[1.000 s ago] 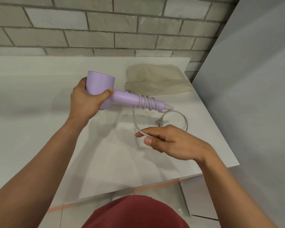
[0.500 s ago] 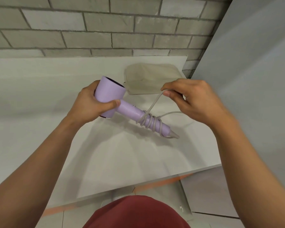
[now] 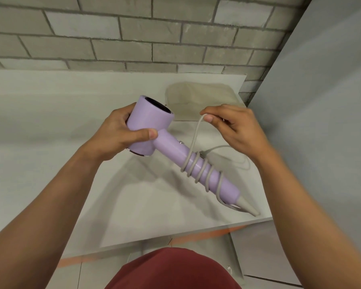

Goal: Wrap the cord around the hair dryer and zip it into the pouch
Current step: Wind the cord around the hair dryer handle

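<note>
Right hand (image 3: 236, 130) pinches the cord (image 3: 196, 132) above the handle of the hair dryer (image 3: 149, 124), whose long axis slants toward the table's (image 3: 50, 122) near right edge, head gripped by the left hand (image 3: 115, 138), pouch (image 3: 198, 97) beyond.

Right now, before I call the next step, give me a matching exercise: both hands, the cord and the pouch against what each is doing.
1. left hand
2. right hand
3. cord
4. pouch

A. lies on the table by the brick wall
B. pinches the loose stretch of cord
C. grips the hair dryer by its head
D. partly coiled round the handle

Pairs: 1-C, 2-B, 3-D, 4-A
</note>
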Available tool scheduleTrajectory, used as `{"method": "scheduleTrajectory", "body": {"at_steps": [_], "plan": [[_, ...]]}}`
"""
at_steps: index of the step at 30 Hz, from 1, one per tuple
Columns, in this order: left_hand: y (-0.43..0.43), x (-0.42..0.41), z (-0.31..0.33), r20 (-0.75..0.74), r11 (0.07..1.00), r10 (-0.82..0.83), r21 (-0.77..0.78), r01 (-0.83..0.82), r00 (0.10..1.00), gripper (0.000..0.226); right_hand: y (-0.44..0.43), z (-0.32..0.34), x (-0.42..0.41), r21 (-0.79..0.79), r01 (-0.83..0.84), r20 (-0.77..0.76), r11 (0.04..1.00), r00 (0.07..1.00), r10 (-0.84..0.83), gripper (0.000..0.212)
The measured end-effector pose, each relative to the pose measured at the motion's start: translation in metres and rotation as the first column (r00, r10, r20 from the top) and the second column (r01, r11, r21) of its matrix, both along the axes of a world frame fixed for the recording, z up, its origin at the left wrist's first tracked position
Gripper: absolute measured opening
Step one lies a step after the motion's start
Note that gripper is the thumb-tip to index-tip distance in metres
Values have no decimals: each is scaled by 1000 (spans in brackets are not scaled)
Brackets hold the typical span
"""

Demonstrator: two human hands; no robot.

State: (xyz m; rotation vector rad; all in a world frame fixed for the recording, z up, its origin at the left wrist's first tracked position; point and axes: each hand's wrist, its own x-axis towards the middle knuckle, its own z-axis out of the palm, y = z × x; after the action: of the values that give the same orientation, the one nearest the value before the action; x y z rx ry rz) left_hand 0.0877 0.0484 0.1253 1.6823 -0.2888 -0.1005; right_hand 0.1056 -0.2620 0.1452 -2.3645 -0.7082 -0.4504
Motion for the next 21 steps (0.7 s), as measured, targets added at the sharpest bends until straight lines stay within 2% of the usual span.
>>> {"method": "scheduleTrajectory", "body": {"at_steps": [5,13,15,16,18,20,21], "plan": [[-4,0,0,-24,990,25,-141,-29,999,50,3,-24,1,13,-5,-112,1000,994,7,25],[-11,6,-4,-52,977,102,-181,-109,993,51,-1,-41,-3,-15,-43,-248,999,968,37,27],[-13,9,-3,-48,971,146,-183,-153,988,52,-1,-54,-6,-106,6,-319,994,947,-39,23],[-14,11,-2,-51,966,172,-187,-178,984,53,0,-61,-8,-176,29,-333,984,939,-88,12],[-16,16,-2,-60,951,236,-191,-243,970,58,10,-65,-14,-257,56,-389,965,908,-156,29],[-19,19,-3,-69,931,308,-186,-315,949,65,22,-70,-21,-150,1,-419,989,905,-65,45],[-20,21,-4,-74,920,342,-178,-350,937,67,29,-66,-24,-149,-45,-432,988,901,-24,46]]}}
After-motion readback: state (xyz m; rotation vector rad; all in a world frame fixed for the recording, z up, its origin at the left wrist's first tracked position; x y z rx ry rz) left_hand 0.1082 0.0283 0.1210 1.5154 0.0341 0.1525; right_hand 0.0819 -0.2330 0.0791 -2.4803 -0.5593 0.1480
